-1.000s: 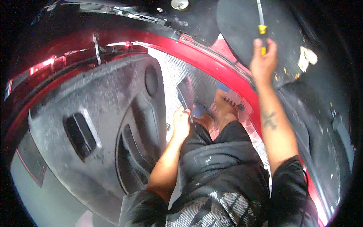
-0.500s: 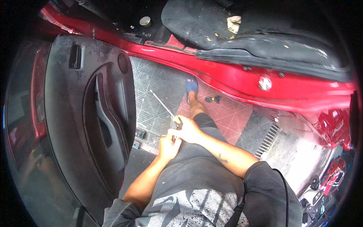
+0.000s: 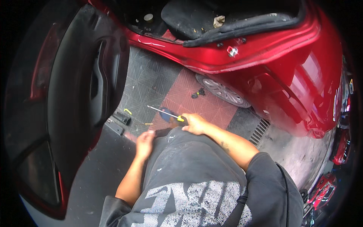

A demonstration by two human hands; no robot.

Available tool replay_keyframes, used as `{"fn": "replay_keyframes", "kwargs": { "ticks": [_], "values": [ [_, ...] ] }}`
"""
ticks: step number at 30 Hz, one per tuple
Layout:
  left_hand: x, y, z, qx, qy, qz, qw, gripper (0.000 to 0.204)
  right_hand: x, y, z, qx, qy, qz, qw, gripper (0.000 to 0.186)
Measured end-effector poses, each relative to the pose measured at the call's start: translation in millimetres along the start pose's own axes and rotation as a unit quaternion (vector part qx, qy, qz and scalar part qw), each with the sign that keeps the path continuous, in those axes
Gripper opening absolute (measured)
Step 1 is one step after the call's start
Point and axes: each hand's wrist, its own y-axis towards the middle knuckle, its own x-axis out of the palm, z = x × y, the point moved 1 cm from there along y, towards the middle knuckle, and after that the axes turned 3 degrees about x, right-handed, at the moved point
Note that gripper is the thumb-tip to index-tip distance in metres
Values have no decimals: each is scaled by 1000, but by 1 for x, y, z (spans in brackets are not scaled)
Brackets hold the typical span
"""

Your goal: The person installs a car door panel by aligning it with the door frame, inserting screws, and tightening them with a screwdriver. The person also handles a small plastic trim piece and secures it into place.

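My right hand (image 3: 195, 124) is closed round the black and yellow handle of a screwdriver (image 3: 166, 112). Its long metal shaft points left, over the tiled floor, and the tip touches nothing. Lower and to the left, my left hand (image 3: 144, 144) is beside the front of my dark shirt (image 3: 196, 155), apart from the screwdriver. Its fingers look loosely bent and somewhat blurred, and nothing shows clearly between them. My blue slipper (image 3: 165, 114) is partly visible behind the shaft.
An open black car door (image 3: 72, 79) stands at left. The red car body (image 3: 227, 62), with its seat (image 3: 196, 22) and wheel (image 3: 225, 90), runs across the top and right. On the floor lie a black-and-yellow item (image 3: 197, 93), a black tool-like piece (image 3: 122, 118) and a yellow piece (image 3: 127, 111).
My left hand has come away from the screwdriver handle and moved left. The right hand keeps the screwdriver, its shaft now closer to level. My view has shifted, bringing the wheel into sight.
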Motion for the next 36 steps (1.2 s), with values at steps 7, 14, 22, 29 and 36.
{"fn": "replay_keyframes", "kwargs": {
  "ticks": [7,14,22,29,36],
  "values": [
    [-196,-145,-73,-154,-354,590,709,50,20,-149,160,205,-43,-28,977,53],
    [-295,-250,70,92,-198,726,652,74,48,-258,285,323,-104,-70,938,39],
    [-337,-230,82,205,-107,655,719,77,118,-265,431,360,92,26,928,35],
    [-313,-233,88,169,-95,672,715,75,120,-263,464,367,75,-12,927,42],
    [-260,-243,111,202,-50,676,707,68,71,-265,368,386,121,-45,914,57]
  ]
}}
